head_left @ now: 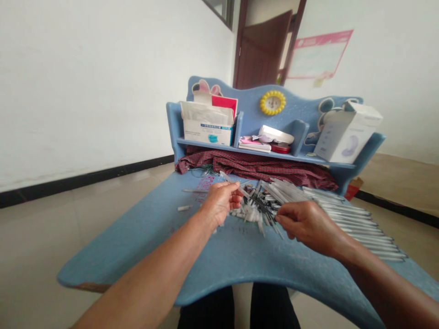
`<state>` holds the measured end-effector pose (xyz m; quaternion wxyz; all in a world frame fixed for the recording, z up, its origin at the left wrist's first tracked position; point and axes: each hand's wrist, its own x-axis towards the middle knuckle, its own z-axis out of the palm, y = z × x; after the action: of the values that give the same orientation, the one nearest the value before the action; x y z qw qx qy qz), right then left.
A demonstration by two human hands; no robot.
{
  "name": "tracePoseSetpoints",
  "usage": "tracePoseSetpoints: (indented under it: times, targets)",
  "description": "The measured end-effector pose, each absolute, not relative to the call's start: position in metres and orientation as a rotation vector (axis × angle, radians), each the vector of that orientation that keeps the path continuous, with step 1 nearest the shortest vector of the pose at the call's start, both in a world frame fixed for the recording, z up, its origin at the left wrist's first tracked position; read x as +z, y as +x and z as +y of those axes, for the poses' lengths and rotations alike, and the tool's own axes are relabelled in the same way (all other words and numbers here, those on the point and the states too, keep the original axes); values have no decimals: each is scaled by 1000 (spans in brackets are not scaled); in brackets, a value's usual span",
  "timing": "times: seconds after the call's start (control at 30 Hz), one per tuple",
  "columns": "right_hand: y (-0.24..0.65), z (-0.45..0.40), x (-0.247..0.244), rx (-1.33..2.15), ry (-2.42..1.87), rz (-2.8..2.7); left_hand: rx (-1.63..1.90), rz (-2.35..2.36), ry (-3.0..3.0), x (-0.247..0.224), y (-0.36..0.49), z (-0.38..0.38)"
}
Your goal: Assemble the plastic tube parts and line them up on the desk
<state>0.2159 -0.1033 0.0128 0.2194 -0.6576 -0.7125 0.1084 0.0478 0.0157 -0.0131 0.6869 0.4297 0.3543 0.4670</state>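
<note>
My left hand point(223, 199) pinches a clear pen barrel point(244, 192) between thumb and fingertips. The barrel slants down to the right. My right hand point(305, 224) is closed, with its fingertips at the end of a thin dark pen refill point(263, 209) that points toward the barrel. I cannot tell whether the refill's far tip is inside the barrel. Beneath and between both hands is a heap of small whitish plastic pieces point(252, 214) mixed with dark refills. Clear tubes point(284, 190) lie fanned out behind my right hand. To its right, pens with dark ends point(363, 226) lie side by side.
The blue desk point(144, 246) has a curved front edge. A checked red cloth point(254, 165) lies under its shelf point(219, 150). On the shelf stand a mask box point(207, 130), papers point(254, 145) and a white carton point(348, 132). A small white piece point(184, 208) lies left.
</note>
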Motion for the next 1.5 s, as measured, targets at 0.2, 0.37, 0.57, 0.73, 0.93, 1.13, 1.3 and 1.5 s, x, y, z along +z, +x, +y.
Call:
tracePoseSetpoints:
  times: [0.2,0.37,0.57,0.73,0.93,1.13,1.3,1.5]
  targets:
    - [208,-85,11,160,-1694,-1938,896,749,953,-8,51,8]
    - [198,-62,13,551,-1414,-1671,836,667,854,-6,51,8]
    - [205,-65,20,842,-1159,-1588,821,547,763,-3,51,9]
    - [233,-77,8,405,-1784,-1962,937,498,658,3,49,9]
    - [249,-82,-16,23,-2421,-2136,936,472,665,5,50,7]
    - [252,-80,-19,82,-2333,-2142,911,497,707,1,49,7]
    - [240,-90,-7,280,-1913,-1996,916,552,769,-3,51,4]
    - [218,-93,7,331,-1590,-1889,896,569,886,-7,55,-1]
